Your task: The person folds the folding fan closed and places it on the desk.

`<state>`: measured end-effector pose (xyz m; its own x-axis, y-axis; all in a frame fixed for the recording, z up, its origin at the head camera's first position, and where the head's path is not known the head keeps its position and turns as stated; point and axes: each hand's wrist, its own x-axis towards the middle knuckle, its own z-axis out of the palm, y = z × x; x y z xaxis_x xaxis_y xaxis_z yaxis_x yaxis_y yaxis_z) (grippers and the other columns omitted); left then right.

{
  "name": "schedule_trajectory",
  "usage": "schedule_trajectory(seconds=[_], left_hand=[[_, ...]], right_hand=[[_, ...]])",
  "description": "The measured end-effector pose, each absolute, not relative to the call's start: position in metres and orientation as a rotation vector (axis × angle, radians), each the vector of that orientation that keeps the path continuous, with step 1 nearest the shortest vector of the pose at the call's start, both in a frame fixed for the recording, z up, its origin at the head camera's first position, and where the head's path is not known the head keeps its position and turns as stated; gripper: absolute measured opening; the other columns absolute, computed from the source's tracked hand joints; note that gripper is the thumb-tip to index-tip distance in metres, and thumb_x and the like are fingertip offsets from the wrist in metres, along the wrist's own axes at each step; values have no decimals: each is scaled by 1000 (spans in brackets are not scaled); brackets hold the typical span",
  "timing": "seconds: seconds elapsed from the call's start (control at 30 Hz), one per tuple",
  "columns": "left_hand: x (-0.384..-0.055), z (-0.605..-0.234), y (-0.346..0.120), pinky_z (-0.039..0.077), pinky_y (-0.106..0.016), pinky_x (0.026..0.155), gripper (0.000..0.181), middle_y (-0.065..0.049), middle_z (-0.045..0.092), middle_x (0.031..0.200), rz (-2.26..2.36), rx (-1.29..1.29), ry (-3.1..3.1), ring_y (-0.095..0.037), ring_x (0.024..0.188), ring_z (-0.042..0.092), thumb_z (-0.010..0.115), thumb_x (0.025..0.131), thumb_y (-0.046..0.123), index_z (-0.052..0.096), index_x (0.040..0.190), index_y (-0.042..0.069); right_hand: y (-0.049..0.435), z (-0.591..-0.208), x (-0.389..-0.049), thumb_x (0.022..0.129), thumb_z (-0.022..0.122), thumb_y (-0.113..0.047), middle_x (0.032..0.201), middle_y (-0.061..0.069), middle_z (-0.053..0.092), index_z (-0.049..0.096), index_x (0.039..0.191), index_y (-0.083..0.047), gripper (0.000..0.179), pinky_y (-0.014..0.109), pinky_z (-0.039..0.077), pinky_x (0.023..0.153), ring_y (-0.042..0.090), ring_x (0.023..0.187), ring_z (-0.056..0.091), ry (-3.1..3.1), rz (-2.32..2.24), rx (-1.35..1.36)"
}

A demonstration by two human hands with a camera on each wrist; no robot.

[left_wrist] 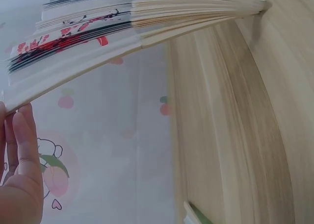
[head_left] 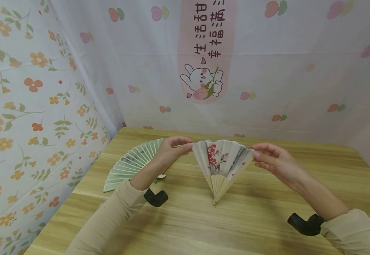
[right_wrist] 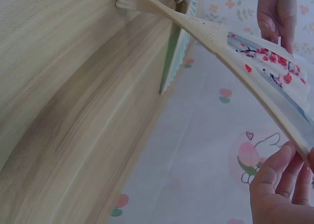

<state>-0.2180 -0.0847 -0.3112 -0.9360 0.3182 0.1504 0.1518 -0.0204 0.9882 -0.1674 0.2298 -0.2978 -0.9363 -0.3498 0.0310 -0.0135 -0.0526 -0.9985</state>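
Observation:
A white folding fan (head_left: 218,159) with red blossoms and pale wooden ribs stands partly spread, its pivot end pointing down at the table. My left hand (head_left: 175,147) pinches the upper left corner of the fan between thumb and fingers. At the opposite corner, my right hand (head_left: 272,159) pinches the outer rib. The right wrist view shows the fan's guard stick running down to the pivot, with the right hand (right_wrist: 282,182) at its tip. Seen from the left wrist, the pleats are bunched in folds above the left hand (left_wrist: 22,160).
A green folding fan (head_left: 130,163) with dark writing lies spread on the wooden table (head_left: 185,226), behind my left forearm. Black curved pieces (head_left: 156,197) sit at both wrists. Patterned curtains (head_left: 251,71) hang behind the table and at its left.

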Motion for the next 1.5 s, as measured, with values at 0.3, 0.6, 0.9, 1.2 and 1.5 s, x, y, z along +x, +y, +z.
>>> schedule_trajectory(seconds=[0.3,0.6,0.9,1.2,1.5], left_hand=[[-219,-311,-81,46,-38,85,19,-9,59,97,2114,501,2079,-22,90,58,59,85,7,59,100,-5],[-218,-308,-78,48,-33,82,23,-8,59,97,2111,501,2072,-17,87,59,60,84,8,58,102,-7],[-217,-306,-76,48,-33,82,19,-7,59,95,2109,500,2082,-17,86,59,59,85,7,59,100,-5],[-219,-307,-73,49,-31,80,21,-8,61,95,2101,505,2091,-17,86,60,61,84,7,59,100,-6],[-219,-307,-73,48,-30,82,24,-8,62,99,2040,559,2082,-22,92,60,59,85,7,59,104,-6]], right_hand=[[227,-295,-168,90,52,-10,99,0,52,50,112,-6,23,24,48,79,14,89,54,1983,-2080,-392],[224,-295,-168,90,52,-10,98,1,52,51,111,-8,21,24,48,78,14,88,55,1978,-2077,-396],[219,-294,-168,90,52,-11,96,0,53,53,109,-10,20,23,48,78,12,86,55,1996,-2052,-406],[215,-294,-169,88,55,-13,100,-2,56,62,104,-16,17,22,47,81,11,88,55,1964,-2059,-372],[213,-294,-169,88,55,-14,99,-2,57,63,102,-15,16,23,47,81,10,86,55,1960,-2057,-375]])
